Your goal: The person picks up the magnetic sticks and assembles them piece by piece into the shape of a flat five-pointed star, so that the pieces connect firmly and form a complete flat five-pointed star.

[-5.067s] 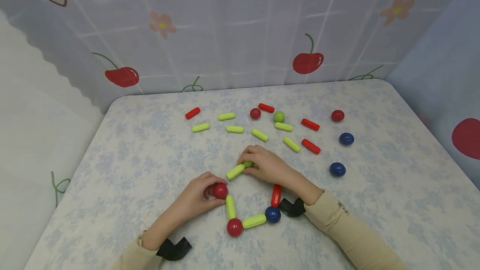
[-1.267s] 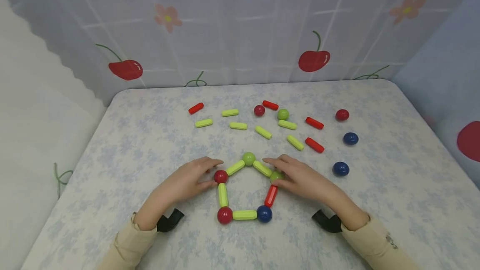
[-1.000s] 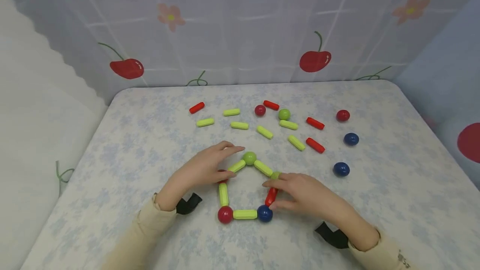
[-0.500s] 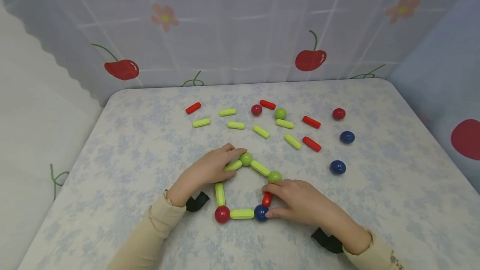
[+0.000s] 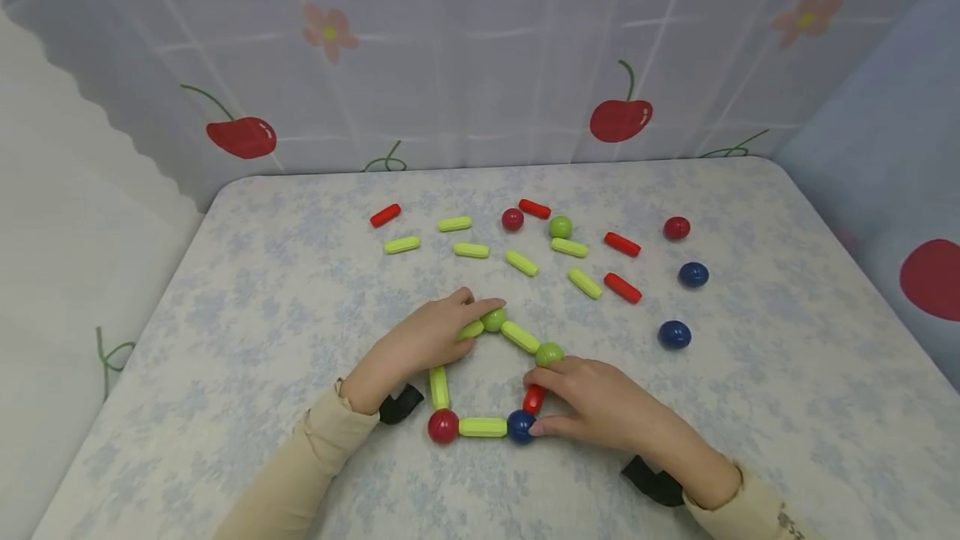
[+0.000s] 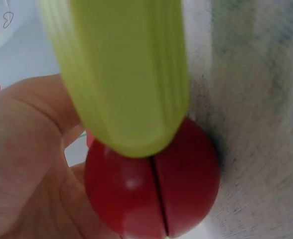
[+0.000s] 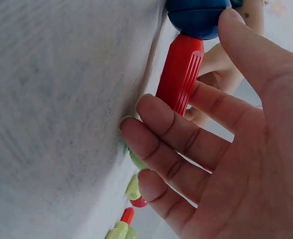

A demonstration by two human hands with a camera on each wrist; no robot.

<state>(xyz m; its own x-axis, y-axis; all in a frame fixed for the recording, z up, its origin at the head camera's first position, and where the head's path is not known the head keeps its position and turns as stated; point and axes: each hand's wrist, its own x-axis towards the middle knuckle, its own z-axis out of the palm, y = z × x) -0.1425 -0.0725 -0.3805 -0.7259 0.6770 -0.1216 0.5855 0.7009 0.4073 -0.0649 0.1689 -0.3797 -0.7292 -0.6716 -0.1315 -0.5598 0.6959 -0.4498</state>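
A closed five-sided ring of balls and short rods lies near the middle of the table. My left hand (image 5: 423, 340) reaches over its upper left side; the index finger extends onto a green ball (image 5: 493, 321) and the thumb is beside a yellow-green rod (image 5: 471, 330). The red ball (image 6: 136, 199) under that hand is hidden in the head view. My right hand (image 5: 600, 402) spreads along the red rod (image 5: 534, 399), thumb touching the blue ball (image 5: 521, 427), fingers near the second green ball (image 5: 550, 354). Another red ball (image 5: 443, 427) forms the lower left corner.
Behind the ring are scattered yellow-green rods (image 5: 522, 263), red rods (image 5: 622, 244), a red ball (image 5: 512, 219) and a green ball (image 5: 560, 227). To the right are two blue balls (image 5: 675, 335) and a red ball (image 5: 677, 228). A patterned curtain (image 5: 465, 65) stands behind the table (image 5: 247, 290).
The five-sided ring has been closed since the oldest frame. Over the last second, my left hand has moved rightward to the top green ball, and my right hand has slid nearer the blue ball.
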